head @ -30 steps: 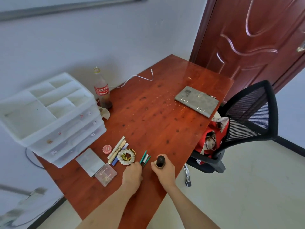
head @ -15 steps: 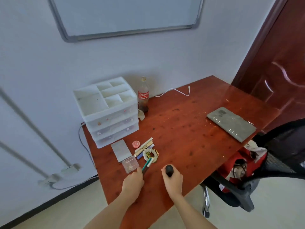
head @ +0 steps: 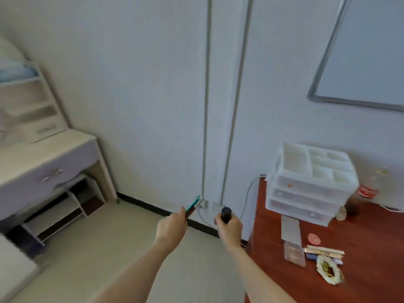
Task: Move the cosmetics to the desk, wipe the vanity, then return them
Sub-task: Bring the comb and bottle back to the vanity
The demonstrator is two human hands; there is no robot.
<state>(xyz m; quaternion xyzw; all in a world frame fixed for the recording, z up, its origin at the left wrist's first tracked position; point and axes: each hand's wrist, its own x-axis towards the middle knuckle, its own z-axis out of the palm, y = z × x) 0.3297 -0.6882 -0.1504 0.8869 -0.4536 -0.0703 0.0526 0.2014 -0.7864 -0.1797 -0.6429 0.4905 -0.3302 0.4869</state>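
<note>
My left hand is closed around a few thin pencils with teal and white ends, held in the air over the floor. My right hand grips a small black tube, also in the air. The white vanity with a lilac drawer stands at the far left. On the red-brown desk at the right lie a grey compact, a clear case, a round pink pot, several sticks and a hair tie.
A white drawer organiser and a cola bottle stand at the back of the desk. A stool sits under the vanity. Two pipes run down the wall, and a whiteboard hangs at upper right.
The view has swung left from the desk toward the vanity. Both hands lifted off the desk, the left one taking the pencils with it and the right still holding the black tube.
</note>
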